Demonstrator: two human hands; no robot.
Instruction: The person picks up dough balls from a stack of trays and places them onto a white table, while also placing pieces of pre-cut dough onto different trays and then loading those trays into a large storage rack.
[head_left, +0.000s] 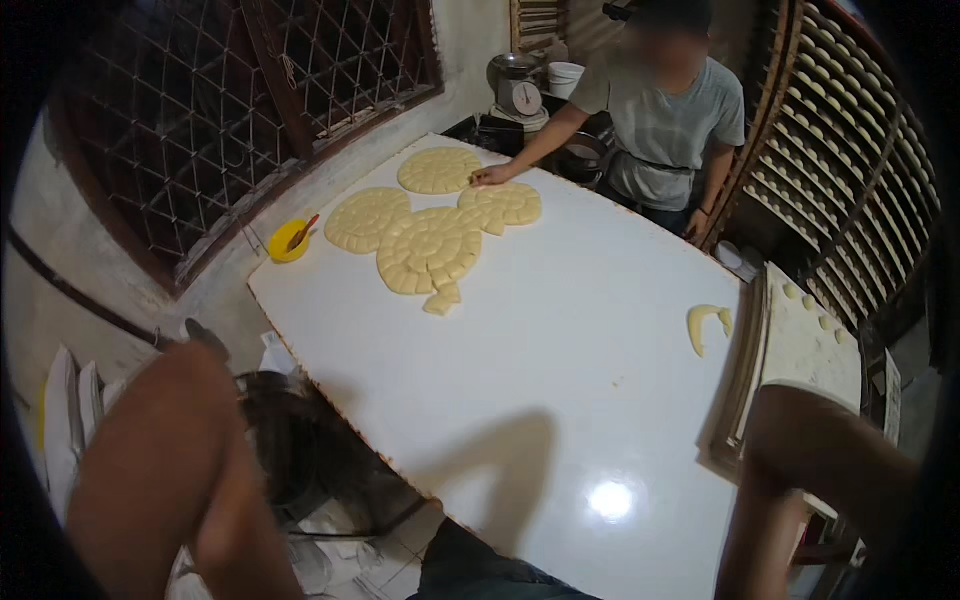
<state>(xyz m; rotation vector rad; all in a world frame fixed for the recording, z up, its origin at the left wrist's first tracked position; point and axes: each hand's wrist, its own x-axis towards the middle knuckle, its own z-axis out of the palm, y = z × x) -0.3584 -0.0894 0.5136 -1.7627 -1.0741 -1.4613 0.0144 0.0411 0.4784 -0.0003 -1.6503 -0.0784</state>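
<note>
Both of my bare arms are bent, the left arm [160,450] at the lower left and the right arm [840,440] at the lower right. Neither my left hand nor my right hand shows. Before me stands a white table [560,330]. Toward its far left lie several flat dough rounds cut into small pieces; the nearest dough round [430,245] has a few pieces [442,300] loose at its front edge. A curved dough strip [705,325] rests by the right edge, close to my right arm.
Across the table a co-worker's hand [492,176] touches the far dough rounds. A yellow bowl [286,243] with a brush sits at the left edge. A dial scale [522,95] stands behind. On the right are a tray [805,340] with dough balls and a tall rack [840,150] of filled trays.
</note>
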